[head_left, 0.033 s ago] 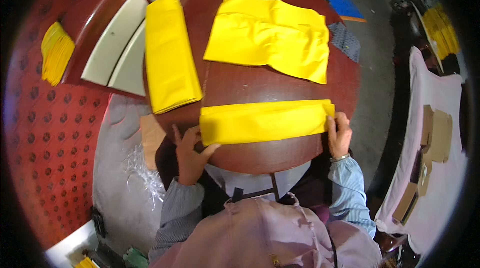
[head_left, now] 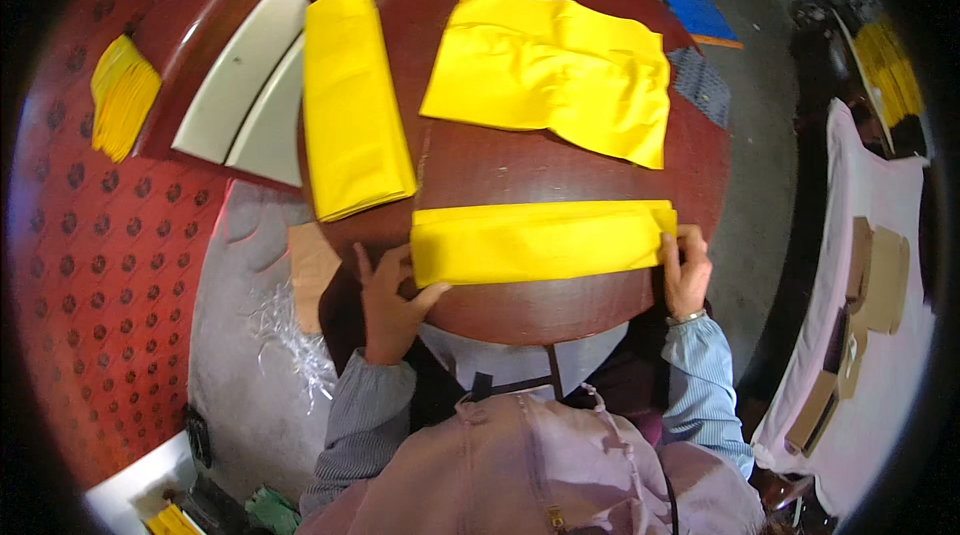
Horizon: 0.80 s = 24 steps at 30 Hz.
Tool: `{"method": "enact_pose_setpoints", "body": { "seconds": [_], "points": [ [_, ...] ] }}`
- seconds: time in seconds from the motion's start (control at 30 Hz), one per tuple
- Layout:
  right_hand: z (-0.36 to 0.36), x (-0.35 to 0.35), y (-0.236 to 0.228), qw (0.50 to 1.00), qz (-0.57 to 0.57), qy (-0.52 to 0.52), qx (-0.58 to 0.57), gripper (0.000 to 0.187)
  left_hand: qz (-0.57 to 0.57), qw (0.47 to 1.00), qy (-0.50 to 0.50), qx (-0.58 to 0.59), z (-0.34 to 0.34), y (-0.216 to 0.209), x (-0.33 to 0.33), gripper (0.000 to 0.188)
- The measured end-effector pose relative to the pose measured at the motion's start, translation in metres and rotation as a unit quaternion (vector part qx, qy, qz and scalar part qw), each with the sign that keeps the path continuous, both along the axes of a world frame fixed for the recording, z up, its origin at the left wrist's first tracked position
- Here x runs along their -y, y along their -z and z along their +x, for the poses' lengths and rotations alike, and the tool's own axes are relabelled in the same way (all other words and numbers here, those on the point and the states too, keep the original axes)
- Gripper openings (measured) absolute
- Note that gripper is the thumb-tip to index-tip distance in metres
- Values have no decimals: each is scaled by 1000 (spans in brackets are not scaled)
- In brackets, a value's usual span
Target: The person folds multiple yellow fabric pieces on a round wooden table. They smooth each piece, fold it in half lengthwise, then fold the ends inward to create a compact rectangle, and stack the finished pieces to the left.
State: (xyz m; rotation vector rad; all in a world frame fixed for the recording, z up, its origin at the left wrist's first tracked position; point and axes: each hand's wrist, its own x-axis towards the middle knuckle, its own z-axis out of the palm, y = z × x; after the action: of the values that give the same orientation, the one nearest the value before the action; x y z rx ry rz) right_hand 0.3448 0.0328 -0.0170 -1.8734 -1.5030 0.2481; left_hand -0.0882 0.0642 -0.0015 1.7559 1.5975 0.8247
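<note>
A yellow sheet folded into a long strip (head_left: 545,245), of cloth or plastic, lies crosswise on the near part of a round dark red table (head_left: 480,170). My left hand (head_left: 392,303) holds its left end, the thumb along the near corner and a finger sticking out to the side. At the right end, my right hand (head_left: 686,273) has its thumb on top and its other fingers curled round the edge. Beyond the strip is a creased, spread yellow sheet (head_left: 550,70). A thick folded yellow stack (head_left: 355,105) lies lengthwise on the table's left side.
A grey textured piece (head_left: 700,85) lies at the table's right edge. To the right, opened cardboard boxes (head_left: 885,280) rest on a pale pink cloth (head_left: 900,375). At far left, more folded yellow pieces (head_left: 125,100) lie on a red patterned surface (head_left: 110,235). White strips (head_left: 295,335) litter the floor.
The whole view has shifted slightly, so the table and sheets appear a little farther right. Both hands stay at the ends of the folded yellow sheet.
</note>
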Motion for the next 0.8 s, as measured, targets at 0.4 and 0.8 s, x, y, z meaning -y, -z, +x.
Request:
{"method": "enact_pose_setpoints", "body": {
  "seconds": [0.4, 0.8],
  "points": [
    [-3, -2, 15, 998, 50, 0, 37, 27, 15, 991, -89, 93, 4, 11, 1, 53],
    [34, 6, -11, 983, -123, -118, -69, 50, 136, 984, 104, -52, -16, 15, -1, 38]
  ]
}}
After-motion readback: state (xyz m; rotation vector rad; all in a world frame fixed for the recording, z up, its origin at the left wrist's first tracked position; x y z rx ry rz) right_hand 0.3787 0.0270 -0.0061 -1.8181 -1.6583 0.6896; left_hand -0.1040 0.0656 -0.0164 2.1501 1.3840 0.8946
